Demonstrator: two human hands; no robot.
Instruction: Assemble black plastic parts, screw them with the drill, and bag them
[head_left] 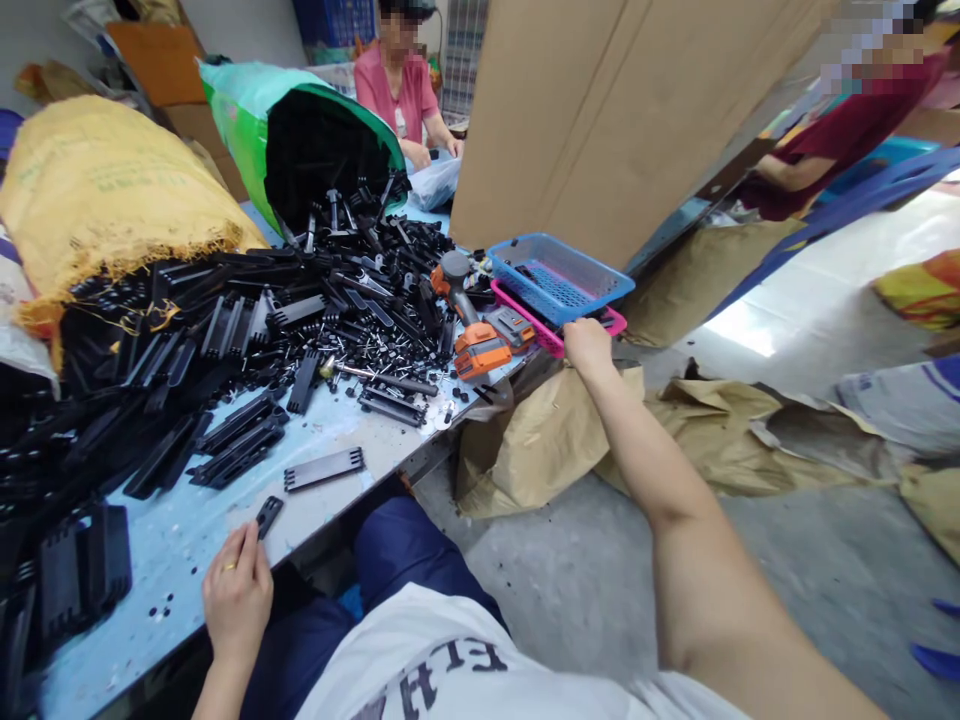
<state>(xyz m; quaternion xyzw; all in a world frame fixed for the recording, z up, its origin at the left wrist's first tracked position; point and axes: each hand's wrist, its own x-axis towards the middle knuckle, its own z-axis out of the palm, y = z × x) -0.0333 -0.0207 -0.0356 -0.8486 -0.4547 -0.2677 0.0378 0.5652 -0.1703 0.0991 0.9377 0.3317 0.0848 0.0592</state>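
Observation:
My left hand (238, 585) rests at the near table edge, its fingers closed on a small black plastic piece with holes (270, 514). Just beyond it lies a flat black plastic strip with notched ends (324, 469). My right hand (589, 347) is stretched out to the front rim of a pink basket (550, 338). Its fingers look curled, and their tips are hidden, so what they hold cannot be made out. Black parts show inside the pink basket, and a blue basket (562, 290) sits on top of it.
An orange-and-grey cordless power tool (480, 345) lies beside the baskets. Black parts and screws (352, 310) heap across the table, spilling from a green sack (232, 130) and a yellow sack (112, 190). A cardboard sheet (592, 120) stands behind. Brown paper sacks (525, 440) lie below. Two people work beyond.

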